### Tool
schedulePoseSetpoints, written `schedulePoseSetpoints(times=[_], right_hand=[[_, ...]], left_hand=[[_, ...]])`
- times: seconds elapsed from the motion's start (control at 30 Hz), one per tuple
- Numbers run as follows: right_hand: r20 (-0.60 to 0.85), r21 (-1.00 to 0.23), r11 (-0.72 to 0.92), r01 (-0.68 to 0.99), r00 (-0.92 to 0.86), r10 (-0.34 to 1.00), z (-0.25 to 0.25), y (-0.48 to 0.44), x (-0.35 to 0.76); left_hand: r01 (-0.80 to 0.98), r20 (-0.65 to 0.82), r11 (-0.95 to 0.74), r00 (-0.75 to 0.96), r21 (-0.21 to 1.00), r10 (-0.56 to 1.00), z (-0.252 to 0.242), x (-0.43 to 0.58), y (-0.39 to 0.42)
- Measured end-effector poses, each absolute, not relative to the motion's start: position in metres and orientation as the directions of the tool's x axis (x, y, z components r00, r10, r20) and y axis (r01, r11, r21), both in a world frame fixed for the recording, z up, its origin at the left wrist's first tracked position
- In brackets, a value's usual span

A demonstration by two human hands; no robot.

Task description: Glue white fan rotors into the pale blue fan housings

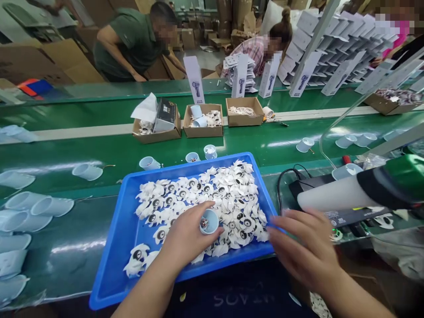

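Observation:
My left hand [185, 238] is closed round a small pale blue cup-shaped housing [209, 221], held open end up over the blue tray [115, 247]. The tray holds several white fan blades [228, 198] with dark hubs, piled mostly at its far and right side. My right hand [304, 247] hovers at the tray's right edge, fingers stretched out and a little blurred, holding nothing. A green and white tool [374, 187] hangs just above and right of that hand.
Several pale blue housings [88, 171] lie on the green conveyor [109, 148], more at the left edge. Three cardboard boxes [202, 120] of parts stand behind the tray. A black cable and device [298, 185] sit to the right. Two people work across the belt beside white cartons [194, 79].

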State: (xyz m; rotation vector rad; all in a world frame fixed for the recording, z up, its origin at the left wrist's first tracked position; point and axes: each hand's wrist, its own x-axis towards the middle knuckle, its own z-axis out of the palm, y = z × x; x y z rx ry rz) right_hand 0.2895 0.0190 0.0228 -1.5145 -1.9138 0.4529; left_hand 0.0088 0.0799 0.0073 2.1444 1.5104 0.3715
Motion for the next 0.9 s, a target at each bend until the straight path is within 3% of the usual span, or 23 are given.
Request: schedulePoseSetpoints(times=[0.1, 0.17, 0.5, 0.9], right_hand=[[-0.054, -0.162, 0.549, 0.820, -0.563, 0.825, 0.007, 0.045, 0.273], [-0.269, 0.056, 0.640, 0.766, -0.606, 0.749, -0.002, 0.061, 0.265], [-0.477, 0.343, 0.597, 0.725, -0.413, 0.776, 0.005, 0.069, 0.226], [-0.567, 0.413, 0.739, 0.532, -0.485, 0.666, 0.034, 0.053, 0.233]], left_hand=[[0.809, -0.056, -0.267, 0.345, 0.523, 0.937, 0.005, 0.008, 0.078], [0.814, -0.060, -0.251, 0.329, 0.525, 0.942, 0.003, 0.005, 0.078], [0.838, -0.110, -0.209, 0.303, 0.504, 0.947, 0.006, 0.006, 0.077], [0.840, -0.140, -0.267, 0.370, 0.472, 0.918, 0.009, 0.007, 0.075]])
